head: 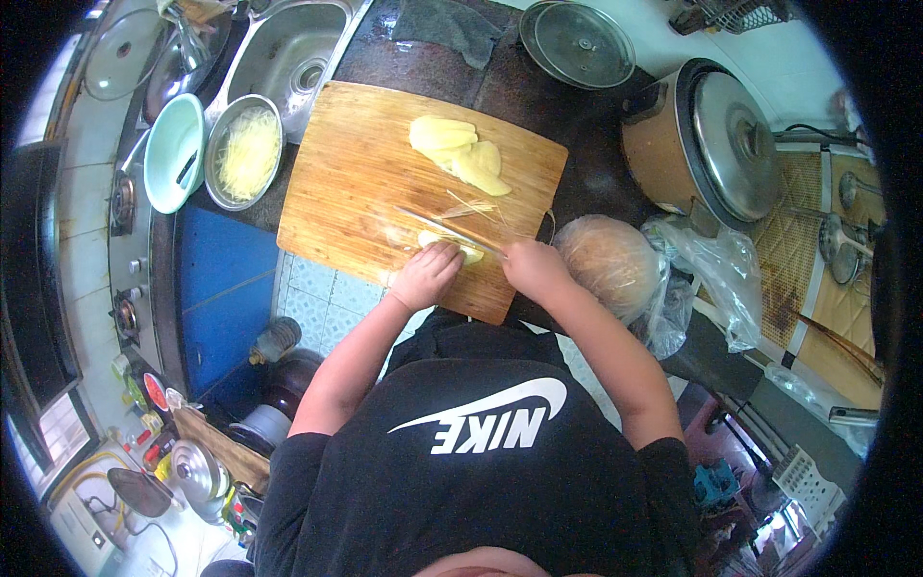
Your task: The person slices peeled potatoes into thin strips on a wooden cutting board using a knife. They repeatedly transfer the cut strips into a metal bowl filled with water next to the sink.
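My right hand point(535, 268) grips a kitchen knife point(448, 228), its blade slanting across the near part of a wooden cutting board point(346, 166). Just below the blade, my left hand point(428, 275) presses pale yellow potato slices point(472, 254) onto the board with bent fingers. Part of those slices is hidden under the fingers. Thin potato shreds point(472, 208) lie beyond the knife. Farther up the board rests an overlapping pile of flat potato slices point(461, 153).
Left of the board stand a metal bowl of potato shreds point(249, 155) and a mint-green basin point(164, 155), near a steel sink point(288, 47). To the right are a plastic-wrapped round item point(609, 267) and a large lidded pot point(663, 137). Glass lids point(577, 43) lie at the back.
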The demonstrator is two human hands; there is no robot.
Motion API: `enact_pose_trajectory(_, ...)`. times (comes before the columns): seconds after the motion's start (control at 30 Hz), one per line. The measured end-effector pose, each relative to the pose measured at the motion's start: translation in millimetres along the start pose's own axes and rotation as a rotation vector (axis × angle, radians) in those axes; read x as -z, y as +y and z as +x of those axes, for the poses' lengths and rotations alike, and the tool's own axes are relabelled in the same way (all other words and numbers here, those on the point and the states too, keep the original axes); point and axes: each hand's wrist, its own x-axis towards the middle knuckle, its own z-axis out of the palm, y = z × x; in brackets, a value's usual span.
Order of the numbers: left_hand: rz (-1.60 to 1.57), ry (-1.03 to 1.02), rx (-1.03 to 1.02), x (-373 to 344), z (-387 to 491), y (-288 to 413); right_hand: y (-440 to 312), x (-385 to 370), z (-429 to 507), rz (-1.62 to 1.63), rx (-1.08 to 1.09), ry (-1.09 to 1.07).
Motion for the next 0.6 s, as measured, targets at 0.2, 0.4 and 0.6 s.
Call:
enact_pose_trajectory(0.2,-0.02,-0.065,0.054,0,-5,0,-2,-16,-12,-0.169,0.079,0.011)
enact_pose_trajectory(0.4,-0.06,-0.059,0.072,0,-5,1,-4,-20,-5,-0.175,0.113,0.035)
enact_pose_trajectory(0.6,-0.049,-0.048,0.056,-2,-8,0,-18,-7,1,-0.167,0.052,-0.025)
